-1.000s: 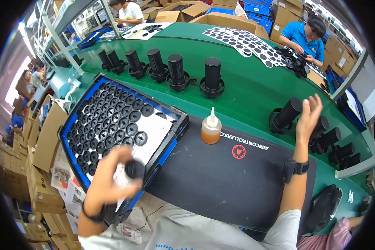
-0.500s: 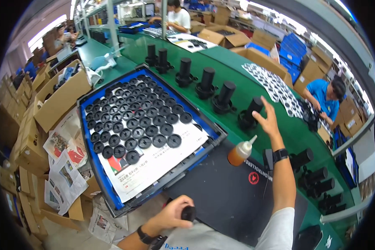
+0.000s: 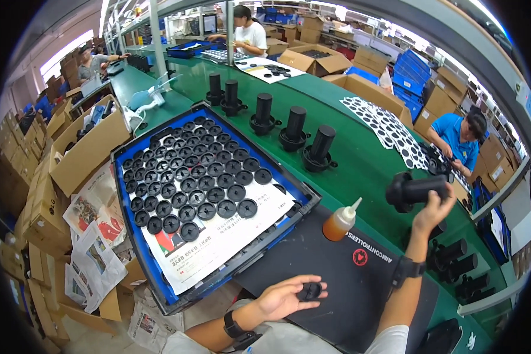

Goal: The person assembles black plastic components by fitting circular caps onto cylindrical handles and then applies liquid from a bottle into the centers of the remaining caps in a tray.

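My right hand [image 3: 433,212] is raised over the right part of the bench, its fingers closed around a black cylindrical housing [image 3: 408,192] with a wide flanged end, tipped on its side. Low in the middle, my left hand [image 3: 283,300] is palm up, holding a small round black cap [image 3: 310,291] between thumb and fingers. Its ribbed inner side shows. Below both hands lies a black mat [image 3: 289,253], on which stands a squeeze bottle [image 3: 340,223] of amber liquid with a pointed nozzle.
Left of the mat, a blue tray [image 3: 151,268] bears many black caps [image 3: 216,195] on newspaper. Several upright black housings [image 3: 323,144] line the green bench [image 3: 360,159]; more lie at right. A co-worker in blue [image 3: 459,141] sits across. Cartons [image 3: 88,141] stand at left.
My right hand has taken the nearest housing from the row, lifting it and moving right. My left hand has moved right over the mat and turned palm up with the cap.
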`<state>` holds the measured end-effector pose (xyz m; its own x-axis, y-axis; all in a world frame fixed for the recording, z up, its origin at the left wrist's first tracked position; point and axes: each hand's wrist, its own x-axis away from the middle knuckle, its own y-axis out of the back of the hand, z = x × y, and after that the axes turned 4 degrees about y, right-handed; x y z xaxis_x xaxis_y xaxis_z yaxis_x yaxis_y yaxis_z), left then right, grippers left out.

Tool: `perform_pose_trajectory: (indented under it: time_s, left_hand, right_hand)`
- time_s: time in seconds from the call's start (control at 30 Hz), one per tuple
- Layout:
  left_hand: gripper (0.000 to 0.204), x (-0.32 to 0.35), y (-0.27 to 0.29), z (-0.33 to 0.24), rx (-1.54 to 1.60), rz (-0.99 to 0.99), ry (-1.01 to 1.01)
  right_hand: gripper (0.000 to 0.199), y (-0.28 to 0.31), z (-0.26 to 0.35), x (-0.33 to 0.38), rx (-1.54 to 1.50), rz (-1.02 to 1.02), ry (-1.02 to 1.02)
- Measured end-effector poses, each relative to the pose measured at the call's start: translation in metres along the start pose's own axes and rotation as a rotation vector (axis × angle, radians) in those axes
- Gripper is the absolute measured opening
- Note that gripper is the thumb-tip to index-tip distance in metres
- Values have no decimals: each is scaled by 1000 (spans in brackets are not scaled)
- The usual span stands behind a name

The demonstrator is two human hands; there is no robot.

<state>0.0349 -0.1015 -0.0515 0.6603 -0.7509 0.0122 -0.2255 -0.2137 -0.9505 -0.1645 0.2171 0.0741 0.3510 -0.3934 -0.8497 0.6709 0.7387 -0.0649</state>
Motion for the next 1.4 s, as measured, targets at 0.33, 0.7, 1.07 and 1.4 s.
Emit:
perform_pose_trajectory:
  time_s: [0.33,0.7,1.07,1.4]
  left_hand:
    - [39,-98,-66,-14,-352,149,-322]
    - [53,-131,-95,12,-974,44,-928]
    - [56,-128,-84,14,-1043,-25,-975]
    - [57,-121,-69,4,-1157,-89,-1176]
  right_hand:
    - [48,52,82,20,-1087,-75,-577]
    - [54,57,70,28,-1319,-35,-718]
    - [52,51,84,30,-1186,-46,-729]
    - [46,29,108,45,-959,-77,-802]
